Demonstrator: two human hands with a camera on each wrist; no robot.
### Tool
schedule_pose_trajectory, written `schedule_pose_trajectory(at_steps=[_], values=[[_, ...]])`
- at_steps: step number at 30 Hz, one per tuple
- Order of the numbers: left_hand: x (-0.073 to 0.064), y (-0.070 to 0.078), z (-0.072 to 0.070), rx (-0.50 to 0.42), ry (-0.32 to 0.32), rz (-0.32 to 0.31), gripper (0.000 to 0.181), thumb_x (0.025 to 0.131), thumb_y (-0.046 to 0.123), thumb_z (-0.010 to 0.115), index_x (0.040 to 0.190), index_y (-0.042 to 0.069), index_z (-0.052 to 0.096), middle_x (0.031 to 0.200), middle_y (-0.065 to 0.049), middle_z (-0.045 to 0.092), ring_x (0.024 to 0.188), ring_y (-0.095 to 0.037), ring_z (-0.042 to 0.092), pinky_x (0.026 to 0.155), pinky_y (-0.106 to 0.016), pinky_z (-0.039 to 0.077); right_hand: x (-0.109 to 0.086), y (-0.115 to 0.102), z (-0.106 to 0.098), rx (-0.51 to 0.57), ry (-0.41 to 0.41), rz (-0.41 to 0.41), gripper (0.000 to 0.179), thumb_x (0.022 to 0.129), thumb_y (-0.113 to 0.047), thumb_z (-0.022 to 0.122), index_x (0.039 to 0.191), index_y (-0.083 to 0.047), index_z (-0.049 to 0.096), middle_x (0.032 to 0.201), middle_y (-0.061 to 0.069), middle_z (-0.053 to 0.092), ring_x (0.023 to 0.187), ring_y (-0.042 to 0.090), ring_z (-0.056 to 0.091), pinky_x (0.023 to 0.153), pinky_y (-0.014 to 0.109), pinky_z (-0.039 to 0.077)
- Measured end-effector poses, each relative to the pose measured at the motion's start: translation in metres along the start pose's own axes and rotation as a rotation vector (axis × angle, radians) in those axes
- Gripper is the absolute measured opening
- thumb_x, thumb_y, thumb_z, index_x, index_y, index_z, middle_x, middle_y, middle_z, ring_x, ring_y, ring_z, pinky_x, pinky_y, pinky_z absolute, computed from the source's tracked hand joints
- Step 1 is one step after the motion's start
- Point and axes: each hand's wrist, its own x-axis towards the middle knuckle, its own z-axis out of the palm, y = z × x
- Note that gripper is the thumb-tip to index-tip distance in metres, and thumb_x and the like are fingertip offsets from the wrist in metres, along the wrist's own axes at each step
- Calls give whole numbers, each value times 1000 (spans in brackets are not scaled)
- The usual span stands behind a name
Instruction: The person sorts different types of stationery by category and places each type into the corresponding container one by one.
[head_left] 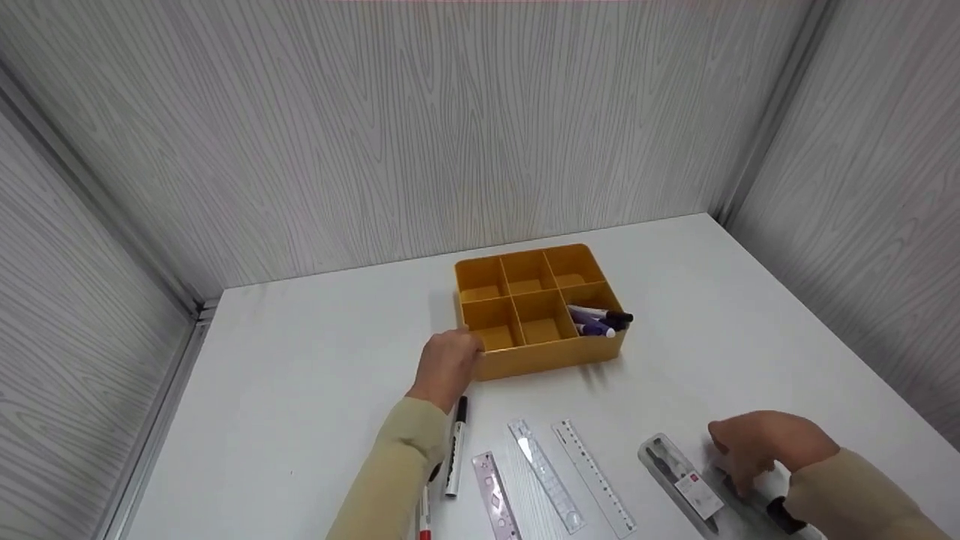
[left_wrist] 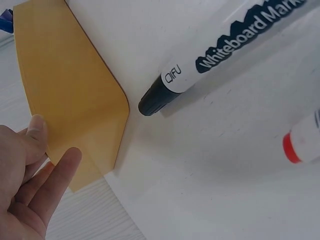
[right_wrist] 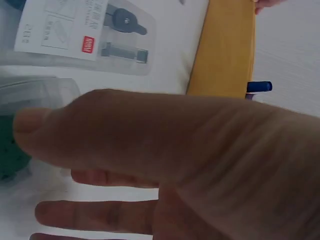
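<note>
Left hand (head_left: 448, 365) pinches yellow rectangular plastic tray (head_left: 551, 358) at near-left edge. Right hand (head_left: 769, 441), extended, empty, is beside transparent oblong plastic case (head_left: 681, 478).

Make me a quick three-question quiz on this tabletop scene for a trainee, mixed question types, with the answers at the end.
1. True or false: the left hand grips the yellow organizer at its near left corner.

2. Multiple choice: how many rulers lie on the table in the head view?
a) two
b) three
c) five

3. Fill in the blank: seen from the head camera, the pens stick out of the organizer's near ____ compartment.

Key:
1. True
2. b
3. right
</note>
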Motion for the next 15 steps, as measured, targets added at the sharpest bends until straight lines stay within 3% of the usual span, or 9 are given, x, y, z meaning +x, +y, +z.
schedule_pose_trajectory(at_steps=[5,9,11,15], values=[[-1,-1,0,17,1,4,7,87,13,76,91,11,80,83,-5,76,74,-20,70,73,-31,59,2,-5,9,29,-30,79,43,73,-9,86,99,-8,51,82,11,57,72,25,58,71,44,51],[-1,-1,1,11,0,1,8,87,14,75,92,10,80,84,-5,76,75,-20,70,73,-31,59,6,-6,11,44,-26,58,39,75,-8,81,98,-7,50,80,11,58,69,25,59,67,43,52],[-1,-1,2,6,-2,-2,8,88,14,75,92,10,80,85,-5,76,75,-20,70,73,-31,59,8,-5,10,49,10,32,39,76,-9,80,100,-6,50,81,10,57,70,25,59,66,44,52],[-1,0,1,-4,-19,-21,8,89,12,73,94,11,80,85,-5,76,74,-18,69,73,-29,59,16,-1,7,4,160,-51,40,80,-15,74,108,0,49,83,8,56,72,23,55,63,43,49]])
